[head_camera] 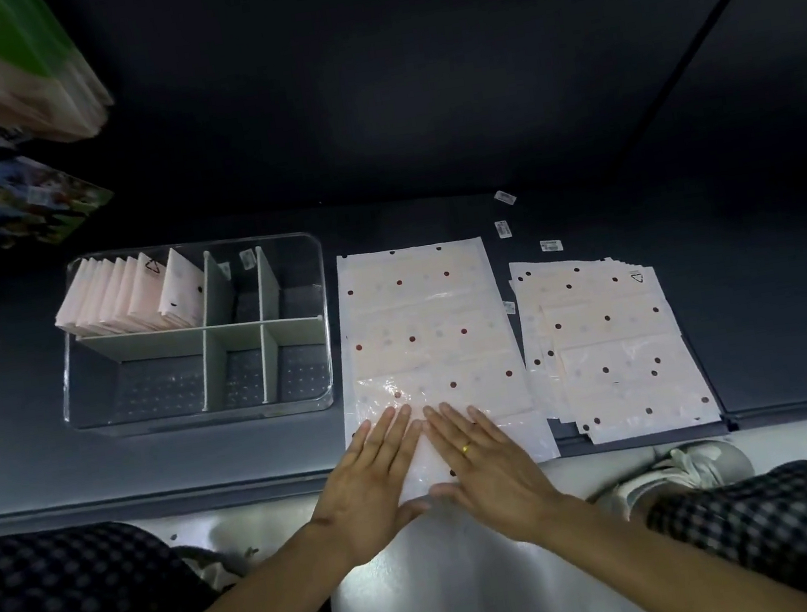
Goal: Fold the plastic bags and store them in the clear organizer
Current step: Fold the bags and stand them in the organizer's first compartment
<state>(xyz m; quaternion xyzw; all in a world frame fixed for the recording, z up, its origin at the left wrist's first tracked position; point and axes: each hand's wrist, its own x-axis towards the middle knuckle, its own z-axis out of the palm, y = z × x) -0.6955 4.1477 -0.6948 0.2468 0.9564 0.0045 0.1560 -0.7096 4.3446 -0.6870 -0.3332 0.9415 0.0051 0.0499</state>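
A pale pink plastic bag with dark dots point(425, 328) lies flat on the dark shelf, straight ahead. My left hand point(368, 476) and my right hand point(485, 460) both press flat on its near end, fingers straight, fingertips almost meeting. To the right lies a fanned stack of the same dotted bags point(609, 344). On the left stands the clear organizer point(93, 401) with grey dividers. Its back left compartment holds a row of folded bags point(130, 297) standing on edge.
Small white labels point(551, 245) lie on the shelf behind the stack. Packaged goods point(9, 205) hang at the upper left. The shelf's front edge point(159, 501) runs just under my wrists. Checked trousers and shoes show below, on a light floor.
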